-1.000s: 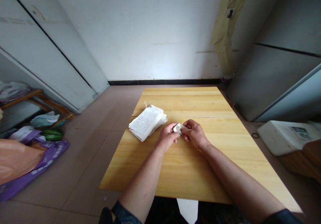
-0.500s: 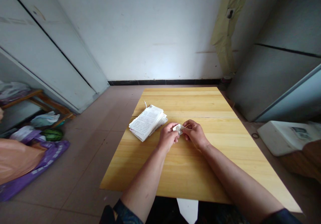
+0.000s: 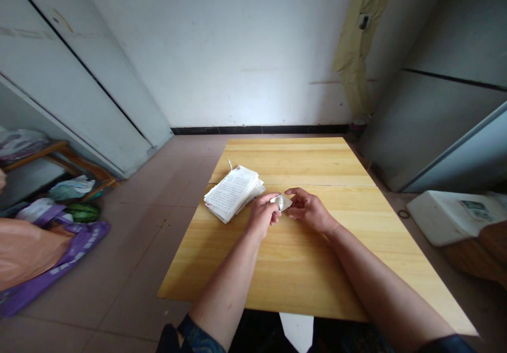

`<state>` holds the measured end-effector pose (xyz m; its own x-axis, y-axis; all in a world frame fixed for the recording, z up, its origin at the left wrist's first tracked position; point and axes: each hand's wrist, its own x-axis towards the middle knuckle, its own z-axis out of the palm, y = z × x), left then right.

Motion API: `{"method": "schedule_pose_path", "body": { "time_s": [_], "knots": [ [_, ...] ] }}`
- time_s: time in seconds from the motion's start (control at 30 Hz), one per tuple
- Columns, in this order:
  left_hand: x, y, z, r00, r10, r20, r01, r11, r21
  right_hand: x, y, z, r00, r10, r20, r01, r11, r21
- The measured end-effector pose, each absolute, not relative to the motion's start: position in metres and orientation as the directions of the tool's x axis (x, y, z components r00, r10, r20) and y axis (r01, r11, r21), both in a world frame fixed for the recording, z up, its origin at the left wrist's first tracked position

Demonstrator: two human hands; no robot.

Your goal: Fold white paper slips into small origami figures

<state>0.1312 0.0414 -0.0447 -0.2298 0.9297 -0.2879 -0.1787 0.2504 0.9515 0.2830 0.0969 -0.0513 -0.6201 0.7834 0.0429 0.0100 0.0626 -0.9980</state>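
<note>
The left hand [image 3: 262, 216] was closed in a pinch on a small folded paper [image 3: 282, 202], gripping its left end between thumb and fingers, while the right hand [image 3: 311, 210] stood loosely open, its fingers [image 3: 291, 197] curved around the paper's right end. Whether those fingers actually touched the paper I cannot tell from this angle. The paper sat between the hands at about twelve o'clock from the person, held just above the wooden worktop [image 3: 301, 158], apparently so that both hands could reach its ends. A glint near its middle made its folds and surface hard to make out. At about eleven o'clock from the person, and close beside the left hand, lay a loose stack of printed sheets [image 3: 233, 192], seemingly kept within easy reach and out from under the forearms. Its text was too small to read, and a small pale tab [image 3: 228, 163] stuck up behind it, unidentifiable. At nine o'clock on the floor, a purple bag [image 3: 51, 258] lay heaped, partly cut off by the frame edge, and at three o'clock a white box [image 3: 447, 217] was also cropped.
</note>
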Motion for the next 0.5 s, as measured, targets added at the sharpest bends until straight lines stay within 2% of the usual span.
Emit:
{"method": "schedule_pose_path", "body": {
  "time_s": [0.1,0.17,0.37,0.5],
  "knots": [
    [0.131,0.041,-0.045,-0.224,0.927,-0.302,-0.169,0.268,0.949,0.287,0.098,-0.052,-0.652,0.741,0.161,0.038,0.244,-0.969],
    [0.129,0.039,-0.045,-0.198,0.939,-0.281,-0.147,0.255,0.956,0.288,0.1,-0.053,-0.651,0.733,0.195,0.049,0.297,-0.954],
    [0.119,0.033,-0.042,-0.044,0.995,-0.089,-0.028,0.088,0.996,0.292,0.104,-0.055,-0.63,0.745,0.218,0.073,0.337,-0.939],
    [0.116,0.033,-0.044,-0.036,0.998,-0.043,0.057,0.045,0.997,0.294,0.107,-0.056,-0.638,0.74,0.21,0.055,0.316,-0.947]
  ]
}}
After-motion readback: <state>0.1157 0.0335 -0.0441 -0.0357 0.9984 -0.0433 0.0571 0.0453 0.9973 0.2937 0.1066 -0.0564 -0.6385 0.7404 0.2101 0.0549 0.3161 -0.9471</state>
